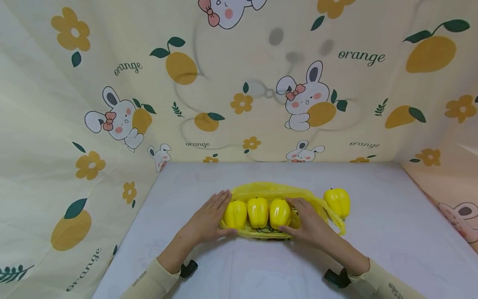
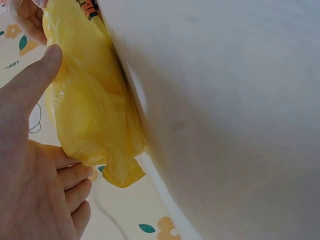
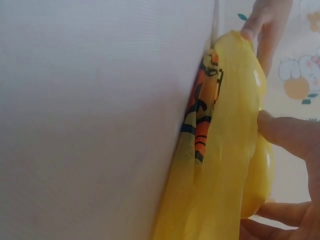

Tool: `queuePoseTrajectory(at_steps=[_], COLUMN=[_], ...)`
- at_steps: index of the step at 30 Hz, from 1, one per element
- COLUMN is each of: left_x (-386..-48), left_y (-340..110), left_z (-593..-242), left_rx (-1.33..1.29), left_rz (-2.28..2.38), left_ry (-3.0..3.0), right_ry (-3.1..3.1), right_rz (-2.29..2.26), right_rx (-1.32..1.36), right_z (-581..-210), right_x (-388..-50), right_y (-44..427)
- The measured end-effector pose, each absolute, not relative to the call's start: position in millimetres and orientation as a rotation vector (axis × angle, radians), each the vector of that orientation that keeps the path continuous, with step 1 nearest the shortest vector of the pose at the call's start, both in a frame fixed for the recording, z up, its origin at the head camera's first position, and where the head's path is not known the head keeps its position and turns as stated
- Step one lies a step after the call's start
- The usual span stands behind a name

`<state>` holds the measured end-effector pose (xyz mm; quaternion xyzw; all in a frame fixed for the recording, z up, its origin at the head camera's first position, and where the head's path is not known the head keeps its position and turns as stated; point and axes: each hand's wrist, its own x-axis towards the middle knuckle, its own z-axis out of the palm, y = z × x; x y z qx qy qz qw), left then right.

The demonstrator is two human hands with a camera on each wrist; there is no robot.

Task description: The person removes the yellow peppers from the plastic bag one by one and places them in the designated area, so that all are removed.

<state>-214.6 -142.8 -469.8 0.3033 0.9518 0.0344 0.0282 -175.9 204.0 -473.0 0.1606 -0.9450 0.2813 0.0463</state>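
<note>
Three yellow bell peppers (image 1: 258, 212) lie side by side in an open yellow plastic bag (image 1: 261, 189) on the table. My left hand (image 1: 209, 218) rests against the bag's left end, fingers straight, thumb at the front edge, beside the leftmost pepper. My right hand (image 1: 308, 222) has its thumb and fingers around the rightmost pepper (image 1: 280, 214) in the bag. In the left wrist view the left hand (image 2: 42, 175) touches the yellow bag (image 2: 95, 110). The right wrist view shows the right hand (image 3: 295, 170) at a pepper (image 3: 257, 185) behind the bag (image 3: 225, 130).
Another yellow pepper (image 1: 337, 202) stands on the white table (image 1: 239, 270), outside the bag at its right, next to the bag's handles (image 1: 337, 224). A patterned cloth (image 1: 239, 83) hangs behind the table and at its sides.
</note>
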Motion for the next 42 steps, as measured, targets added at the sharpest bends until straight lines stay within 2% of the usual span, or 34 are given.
queuePoseTrajectory(at_steps=[27, 42], left_x=[-214.1, -213.8], left_y=[-142.0, -141.5], left_z=[-469.0, -467.9], left_rx=[0.93, 0.93], left_rz=[0.09, 0.112], left_ry=[2.936, 2.936], right_ry=[-2.871, -2.805], right_rz=[0.833, 0.851], right_rx=[0.515, 0.586], right_z=[-469.1, -450.8], right_x=[-174.0, -167.5], right_y=[209.9, 228.2])
